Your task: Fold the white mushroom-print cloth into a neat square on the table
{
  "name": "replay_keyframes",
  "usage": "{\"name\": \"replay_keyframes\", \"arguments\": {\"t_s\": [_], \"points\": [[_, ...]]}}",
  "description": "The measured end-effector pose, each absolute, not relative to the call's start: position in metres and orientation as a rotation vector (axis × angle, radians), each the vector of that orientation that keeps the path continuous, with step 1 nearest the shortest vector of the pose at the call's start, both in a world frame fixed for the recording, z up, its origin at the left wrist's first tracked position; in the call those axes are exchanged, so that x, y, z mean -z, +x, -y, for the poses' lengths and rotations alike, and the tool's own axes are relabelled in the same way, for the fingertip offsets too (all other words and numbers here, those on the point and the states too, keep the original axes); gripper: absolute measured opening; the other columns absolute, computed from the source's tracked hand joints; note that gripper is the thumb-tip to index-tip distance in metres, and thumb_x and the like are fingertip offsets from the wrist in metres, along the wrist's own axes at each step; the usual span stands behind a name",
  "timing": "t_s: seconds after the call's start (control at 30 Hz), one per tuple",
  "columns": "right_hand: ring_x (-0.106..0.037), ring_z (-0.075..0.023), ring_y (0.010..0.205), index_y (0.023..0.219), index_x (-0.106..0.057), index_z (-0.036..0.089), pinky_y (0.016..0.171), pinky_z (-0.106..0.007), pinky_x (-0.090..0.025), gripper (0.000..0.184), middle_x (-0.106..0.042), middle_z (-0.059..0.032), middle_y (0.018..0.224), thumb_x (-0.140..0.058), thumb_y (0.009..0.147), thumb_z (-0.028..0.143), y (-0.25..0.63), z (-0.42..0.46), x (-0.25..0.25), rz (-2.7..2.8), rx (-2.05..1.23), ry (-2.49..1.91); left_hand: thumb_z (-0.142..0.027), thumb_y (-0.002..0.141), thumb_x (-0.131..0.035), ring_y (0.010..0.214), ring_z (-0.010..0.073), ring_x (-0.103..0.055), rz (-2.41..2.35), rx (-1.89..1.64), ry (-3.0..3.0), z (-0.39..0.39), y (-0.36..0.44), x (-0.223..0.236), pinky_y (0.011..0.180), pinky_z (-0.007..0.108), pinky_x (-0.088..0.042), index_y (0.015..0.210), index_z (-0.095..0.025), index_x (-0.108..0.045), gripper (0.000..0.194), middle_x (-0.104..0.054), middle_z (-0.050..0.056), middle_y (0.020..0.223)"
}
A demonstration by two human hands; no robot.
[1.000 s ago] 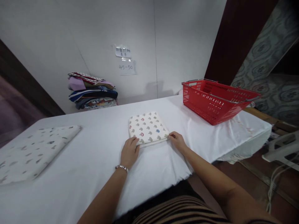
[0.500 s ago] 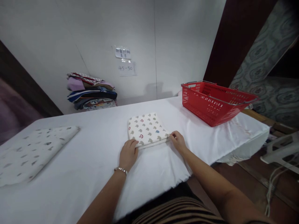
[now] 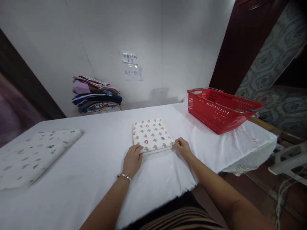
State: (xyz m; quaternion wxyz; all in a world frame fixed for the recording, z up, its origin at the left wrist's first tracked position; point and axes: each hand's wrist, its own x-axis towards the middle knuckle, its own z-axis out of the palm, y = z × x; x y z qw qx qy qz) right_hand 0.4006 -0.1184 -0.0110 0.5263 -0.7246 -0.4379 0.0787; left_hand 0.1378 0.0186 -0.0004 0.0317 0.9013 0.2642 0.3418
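Observation:
A folded white cloth [image 3: 153,135] printed with grey, red and blue mushrooms lies flat on the white-covered table [image 3: 100,166]. At its near left corner, my left hand [image 3: 132,160] grips the edge, thumb and fingers closed on it. My right hand [image 3: 183,149] pinches the near right corner between thumb and fingertips. The layers of the fold show along the near edge between the two hands. What the cloth is, beyond a folded piece of printed fabric, I cannot make out.
Another white cloth with a dark print [image 3: 38,156] lies at the left. A red basket [image 3: 216,111] with metal handles stands at the right. Folded fabrics [image 3: 97,95] are stacked by the back wall, near paper signs [image 3: 133,73]. A white plastic stool [image 3: 287,163] is at far right.
The whole view has shifted slightly, so things sit a little lower in the picture. Both hands keep their hold on the folded cloth's near corners, with no clear movement of the cloth.

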Motion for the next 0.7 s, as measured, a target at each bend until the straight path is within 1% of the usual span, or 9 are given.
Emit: {"name": "replay_keyframes", "arguments": {"t_s": [0.17, 0.37, 0.57, 0.7], "points": [[-0.051, -0.0134, 0.065, 0.085, -0.056, 0.020, 0.062, -0.024, -0.040, 0.016, -0.059, 0.0008, 0.075, -0.048, 0.078, 0.031, 0.400, 0.119, 0.008, 1.050, -0.186, -1.697, -0.014, 0.081, -0.047, 0.104, 0.0223, -0.051, -0.794, -1.079, 2.770, -0.019, 0.137, 0.002, 0.092, 0.039, -0.046, 0.108, -0.019, -0.056, 0.029, -0.058, 0.009, 0.107], [-0.051, -0.0132, 0.070, 0.079, -0.059, 0.020, 0.065, -0.025, -0.039, 0.018, -0.056, -0.0015, 0.085, -0.048, 0.081, 0.035, 0.404, 0.105, -0.015, 1.208, -0.029, -1.824, -0.013, 0.080, -0.047, 0.105, 0.0221, -0.052, -0.799, -1.091, 2.760, -0.019, 0.137, 0.002, 0.092, 0.040, -0.046, 0.108, -0.021, -0.057, 0.030, -0.058, 0.008, 0.108], [-0.051, -0.0127, 0.071, 0.072, -0.059, 0.020, 0.064, -0.024, -0.035, 0.012, -0.056, -0.0009, 0.084, -0.056, 0.076, 0.031, 0.399, 0.083, -0.030, 1.220, -0.127, -2.124, -0.014, 0.082, -0.047, 0.106, 0.0214, -0.051, -0.780, -1.108, 2.766, -0.018, 0.137, 0.002, 0.091, 0.038, -0.048, 0.108, -0.020, -0.056, 0.028, -0.058, 0.008, 0.108], [-0.051, -0.0135, 0.073, 0.069, -0.057, 0.019, 0.063, -0.024, -0.034, 0.009, -0.057, -0.0016, 0.084, -0.054, 0.075, 0.025, 0.394, 0.078, -0.029, 1.161, -0.127, -2.190, -0.013, 0.081, -0.047, 0.107, 0.0213, -0.051, -0.773, -1.116, 2.761, -0.019, 0.136, 0.002, 0.091, 0.038, -0.048, 0.108, -0.021, -0.056, 0.029, -0.058, 0.007, 0.108]]}}
